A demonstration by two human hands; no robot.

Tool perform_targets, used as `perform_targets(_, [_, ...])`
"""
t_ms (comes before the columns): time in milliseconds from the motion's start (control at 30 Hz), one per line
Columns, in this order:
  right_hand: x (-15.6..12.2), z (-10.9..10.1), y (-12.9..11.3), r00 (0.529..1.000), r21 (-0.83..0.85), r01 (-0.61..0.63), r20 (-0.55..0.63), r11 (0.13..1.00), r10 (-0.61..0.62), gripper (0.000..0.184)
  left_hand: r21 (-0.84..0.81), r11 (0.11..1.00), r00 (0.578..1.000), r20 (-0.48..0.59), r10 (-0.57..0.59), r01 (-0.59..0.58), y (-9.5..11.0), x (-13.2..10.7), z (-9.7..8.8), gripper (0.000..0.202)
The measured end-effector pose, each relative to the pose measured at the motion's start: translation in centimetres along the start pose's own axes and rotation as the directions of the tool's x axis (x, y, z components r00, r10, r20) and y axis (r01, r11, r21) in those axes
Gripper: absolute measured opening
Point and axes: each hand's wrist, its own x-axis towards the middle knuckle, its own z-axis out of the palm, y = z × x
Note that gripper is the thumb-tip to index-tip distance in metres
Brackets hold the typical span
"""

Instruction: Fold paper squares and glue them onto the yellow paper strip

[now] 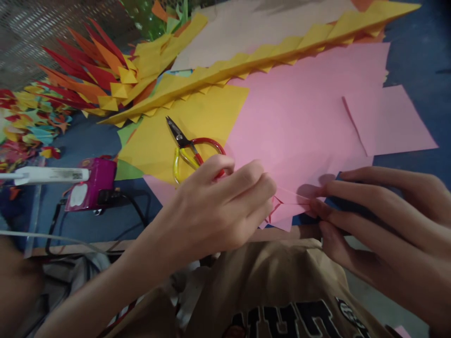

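Observation:
Both my hands meet at the near table edge over a small folded pink paper piece (291,206). My left hand (218,206) has its fingers curled and pinches the left side of that piece. My right hand (373,211) has long fingers pressed together, their tips holding the piece's right side. Just behind my left hand, small scissors (186,145) with red and yellow handles lie on a yellow sheet (197,126).
Large pink sheets (310,112) cover the blue table (84,141). A long chain of folded yellow paper (268,56) runs diagonally behind them. Red and orange paper spikes (84,65) fan out at the left. A magenta device (95,180) with black cables sits near the left edge.

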Motion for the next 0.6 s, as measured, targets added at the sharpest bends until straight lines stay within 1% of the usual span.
perform_targets(33, [0.0, 0.0, -0.2, 1.000, -0.002, -0.009, 0.002, 1.000, 0.009, 0.033, -0.028, 0.997, 0.997, 0.010, -0.075, 0.076, 0.4, 0.1, -0.1, 0.021])
perform_targets(100, [0.2, -0.1, -0.4, 1.000, 0.009, -0.022, 0.004, 1.000, 0.022, 0.036, -0.121, 0.965, 0.973, 0.011, -0.231, 0.231, 1.5, 0.5, -0.1, 0.022])
perform_targets(133, [0.4, -0.1, -0.5, 1.000, 0.021, -0.023, -0.009, 0.999, 0.024, 0.035, -0.170, 0.946, 0.960, 0.010, -0.280, 0.277, 2.2, 0.8, 0.0, 0.022])
perform_targets(167, [0.5, -0.1, -0.5, 0.999, 0.035, -0.025, -0.021, 0.999, 0.025, 0.031, -0.209, 0.935, 0.955, -0.005, -0.296, 0.288, 3.0, 0.9, 0.3, 0.022])
perform_targets(200, [0.6, -0.1, -0.5, 0.999, 0.048, -0.024, -0.032, 0.999, 0.026, 0.027, -0.234, 0.938, 0.963, -0.014, -0.268, 0.257, 3.7, 1.1, 0.6, 0.025])
perform_targets(233, [0.7, 0.0, -0.5, 0.999, 0.059, -0.028, -0.040, 0.998, 0.030, 0.024, -0.224, 0.952, 0.975, -0.032, -0.220, 0.208, 4.4, 1.1, 1.0, 0.031])
perform_targets(267, [0.8, 0.1, -0.4, 0.998, 0.068, -0.034, -0.042, 0.997, 0.037, 0.022, -0.198, 0.962, 0.980, -0.031, -0.197, 0.187, 5.1, 1.0, 1.4, 0.041])
perform_targets(333, [0.8, 0.1, -0.2, 0.998, 0.074, -0.041, -0.035, 0.996, 0.044, 0.020, -0.120, 0.978, 0.985, 0.011, -0.170, 0.171, 6.1, 0.7, 2.1, 0.057])
perform_targets(400, [0.8, 0.1, -0.1, 0.999, 0.066, -0.032, -0.039, 0.997, 0.034, 0.020, -0.062, 0.984, 0.985, 0.044, -0.164, 0.167, 6.6, 0.3, 2.6, 0.065])
perform_targets(500, [0.8, 0.0, 0.0, 0.998, 0.053, -0.039, -0.038, 0.998, 0.041, 0.016, -0.085, 0.984, 0.987, 0.027, -0.157, 0.159, 6.7, -0.1, 2.9, 0.069])
perform_targets(600, [0.9, 0.0, -0.1, 0.998, 0.062, -0.059, -0.034, 0.996, 0.061, 0.014, -0.208, 0.961, 0.983, 0.051, -0.177, 0.184, 6.3, -0.2, 2.9, 0.063])
